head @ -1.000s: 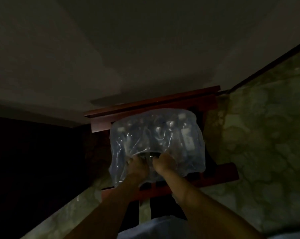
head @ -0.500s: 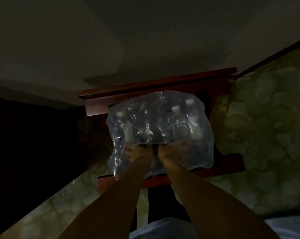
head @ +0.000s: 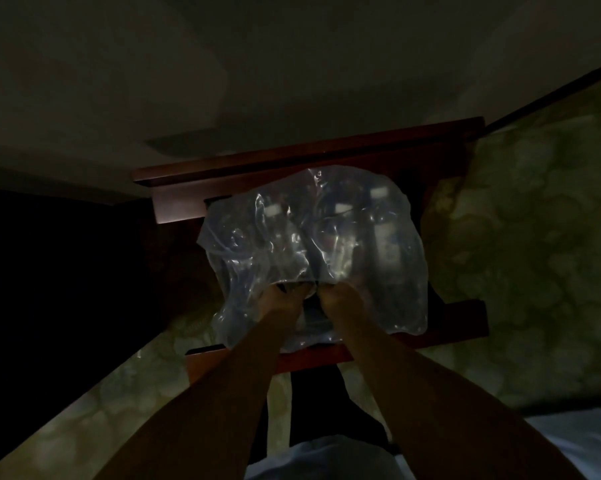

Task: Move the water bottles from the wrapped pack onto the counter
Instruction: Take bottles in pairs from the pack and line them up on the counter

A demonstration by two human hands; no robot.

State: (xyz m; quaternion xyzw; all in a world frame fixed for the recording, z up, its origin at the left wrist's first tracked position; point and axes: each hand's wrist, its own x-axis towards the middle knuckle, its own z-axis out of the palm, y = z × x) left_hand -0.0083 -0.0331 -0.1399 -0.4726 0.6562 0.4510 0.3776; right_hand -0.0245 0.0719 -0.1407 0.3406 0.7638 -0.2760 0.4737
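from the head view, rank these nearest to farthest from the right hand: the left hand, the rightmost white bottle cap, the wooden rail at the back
From the right hand:
1. left hand, just beside it on the wrap.
2. rightmost white bottle cap, up and right, under the wrap.
3. wooden rail, behind the pack, at the wall.

Single head view, looking steeply down, close over hands (head: 313,299)

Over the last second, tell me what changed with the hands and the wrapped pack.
Little changed. Both hands, left hand and right hand, keep gripping the near edge of the plastic wrap, and the dark opening between them looks slightly wider. The bottles stay inside the pack on the wooden chair; none has come out. The view shifted slightly.
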